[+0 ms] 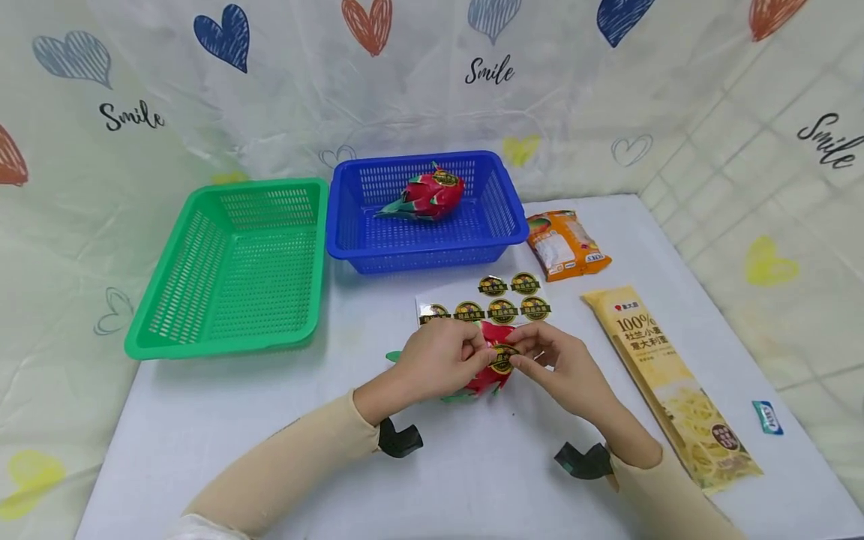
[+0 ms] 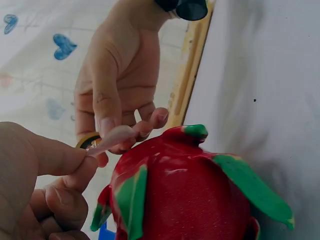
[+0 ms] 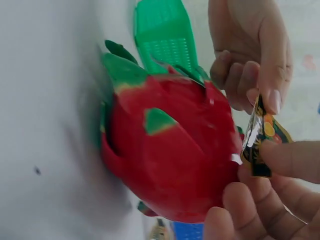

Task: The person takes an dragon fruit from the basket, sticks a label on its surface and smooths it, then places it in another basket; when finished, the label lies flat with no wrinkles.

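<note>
A red dragon fruit [image 1: 481, 382] with green-tipped scales lies on the white table, partly hidden by both hands. Over it, a black-and-gold oval sticker [image 1: 502, 358] with a fruit picture is held between the hands. My left hand [image 1: 439, 358] pinches one edge of the sticker between thumb and forefinger. From the other side, my right hand [image 1: 563, 367] pinches it too, its thumb across the printed face [image 3: 270, 131]. In the right wrist view the sticker is bent and stands off the fruit's skin. Just behind the fruit lies a clear sheet [image 1: 448, 294] bearing several matching stickers.
A green basket [image 1: 313, 292] stands at the left. Beside it a blue basket [image 1: 432, 259] holds another dragon fruit [image 1: 432, 196] with a sticker on it. To the right lie an orange snack bag [image 1: 567, 244], a long pasta pack [image 1: 668, 382] and a small teal packet [image 1: 767, 418].
</note>
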Demonstrator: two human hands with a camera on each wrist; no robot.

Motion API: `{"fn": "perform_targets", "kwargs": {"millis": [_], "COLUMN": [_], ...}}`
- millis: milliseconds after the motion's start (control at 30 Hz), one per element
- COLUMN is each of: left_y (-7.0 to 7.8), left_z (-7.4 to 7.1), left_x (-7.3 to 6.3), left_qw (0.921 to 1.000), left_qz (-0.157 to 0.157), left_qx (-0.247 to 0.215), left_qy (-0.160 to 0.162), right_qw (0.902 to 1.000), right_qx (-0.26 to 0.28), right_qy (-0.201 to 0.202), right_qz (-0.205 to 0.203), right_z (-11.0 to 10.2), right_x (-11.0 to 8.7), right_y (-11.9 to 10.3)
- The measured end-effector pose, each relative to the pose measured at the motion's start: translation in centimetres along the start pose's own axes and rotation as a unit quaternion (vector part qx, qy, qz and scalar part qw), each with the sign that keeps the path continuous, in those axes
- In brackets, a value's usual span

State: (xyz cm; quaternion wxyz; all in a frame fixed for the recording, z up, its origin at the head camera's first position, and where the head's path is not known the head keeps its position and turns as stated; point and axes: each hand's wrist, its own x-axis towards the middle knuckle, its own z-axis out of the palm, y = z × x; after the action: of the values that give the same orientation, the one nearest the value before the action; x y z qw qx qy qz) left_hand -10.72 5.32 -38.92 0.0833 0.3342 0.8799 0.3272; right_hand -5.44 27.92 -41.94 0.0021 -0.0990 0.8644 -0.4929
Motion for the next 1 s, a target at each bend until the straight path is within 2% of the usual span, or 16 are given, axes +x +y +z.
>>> {"fn": "perform_targets", "kwargs": {"millis": [167, 267, 400, 500, 600, 700, 833, 1000], "left_y": [0.1, 0.3, 0.6, 0.7, 0.8, 0.9, 0.7, 0.4], "left_z": [0.8, 0.9, 1.1, 1.2, 1.3, 1.4, 1.7, 2.0], "left_x": [0.2, 0.4, 0.7, 0.9, 1.1, 1.2, 1.3, 1.2], "left_qw": [0.9974, 0.9946, 0.9911, 0.9879, 0.9854, 0.9855, 0.9869, 0.9845], "left_qz": [-0.020, -0.028, -0.032, -0.034, -0.038, -0.038, -0.033, -0.029], "left_qx": [0.069, 0.098, 0.126, 0.148, 0.163, 0.164, 0.157, 0.173], "left_qy": [-0.006, -0.018, -0.030, -0.033, -0.029, -0.023, -0.017, -0.001], "right_qw": [0.9990, 0.9982, 0.9938, 0.9908, 0.9908, 0.9925, 0.9960, 0.9990], "right_qx": [0.024, -0.009, -0.076, -0.107, -0.115, -0.105, -0.062, -0.007], "right_qy": [0.032, 0.054, 0.080, 0.083, 0.070, 0.052, 0.038, 0.010], "right_qz": [0.022, 0.027, 0.012, 0.008, 0.019, 0.036, 0.052, 0.043], "right_z": [0.8, 1.2, 1.5, 1.5, 1.4, 1.3, 1.5, 1.3], "right_x": [-0.2, -0.2, -0.1, 0.0, 0.3, 0.8, 1.1, 0.9], "right_y": [0.6, 0.7, 0.7, 0.6, 0.6, 0.9, 1.6, 2.4]}}
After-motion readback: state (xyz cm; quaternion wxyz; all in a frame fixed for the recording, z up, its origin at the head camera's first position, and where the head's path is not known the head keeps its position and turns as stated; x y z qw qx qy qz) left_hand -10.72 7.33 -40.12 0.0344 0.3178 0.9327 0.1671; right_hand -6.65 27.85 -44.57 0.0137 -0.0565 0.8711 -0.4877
